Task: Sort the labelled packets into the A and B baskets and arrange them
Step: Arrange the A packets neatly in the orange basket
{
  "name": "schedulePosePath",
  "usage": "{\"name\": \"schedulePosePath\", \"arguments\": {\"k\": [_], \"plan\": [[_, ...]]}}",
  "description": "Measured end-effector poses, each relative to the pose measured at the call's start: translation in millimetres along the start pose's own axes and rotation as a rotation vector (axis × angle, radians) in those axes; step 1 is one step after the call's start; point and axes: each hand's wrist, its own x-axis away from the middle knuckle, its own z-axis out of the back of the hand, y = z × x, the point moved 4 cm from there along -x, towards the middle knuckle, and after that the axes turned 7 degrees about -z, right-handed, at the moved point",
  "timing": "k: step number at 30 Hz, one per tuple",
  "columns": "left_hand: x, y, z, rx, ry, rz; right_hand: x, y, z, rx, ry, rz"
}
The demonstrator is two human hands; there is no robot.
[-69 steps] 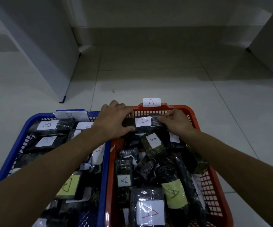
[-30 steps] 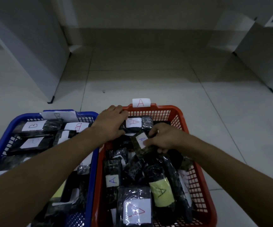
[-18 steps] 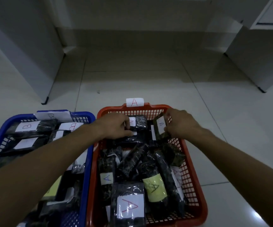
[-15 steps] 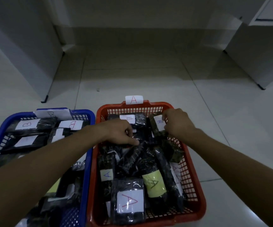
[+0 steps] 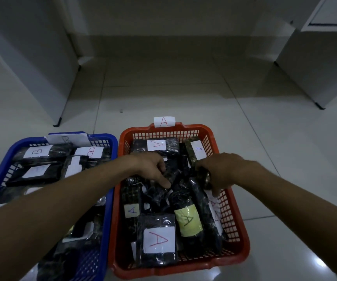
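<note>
Head view, both hands in red basket [image 5: 232, 238], left hand [image 5: 153, 169] and right hand [image 5: 222, 171] each gripping dark packets [image 5: 204, 177].

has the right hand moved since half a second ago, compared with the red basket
Yes. The right hand was at the red basket's far right corner; it has come back toward the person along the right wall and now grips a dark packet mid-basket.
</note>
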Motion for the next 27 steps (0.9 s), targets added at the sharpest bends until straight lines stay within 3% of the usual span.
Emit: {"name": "schedulePosePath", "arguments": {"k": [3, 7, 11, 16, 18, 20, 23, 27], "plan": [[-2, 3, -6, 0.022, 0.071, -0.006, -2, 2, -2, 0.011, 0.109, 0.021], [5, 8, -4, 0.151, 0.045, -0.026, -1, 19, 18, -0.365, 0.192, 0.044], [18, 8, 14, 0.362, 0.126, -0.08, 4, 26, 38, -0.526, 0.325, 0.062], [36, 3, 44, 0.611, 0.393, -0.183, -3, 10, 21, -0.336, 0.176, 0.069], [38, -4, 54, 0.438, 0.524, -0.223, -4, 7, 17, -0.301, 0.124, 0.076], [37, -7, 57, 0.122, 0.57, -0.263, -6, 8, 17, -0.307, 0.124, 0.088], [29, -10, 49, -0.133, 0.53, -0.303, -12, 8, 15, -0.247, 0.161, 0.125], [20, -8, 38, -0.221, 0.43, -0.31, -19, 3, 11, -0.221, 0.191, 0.19]]}}
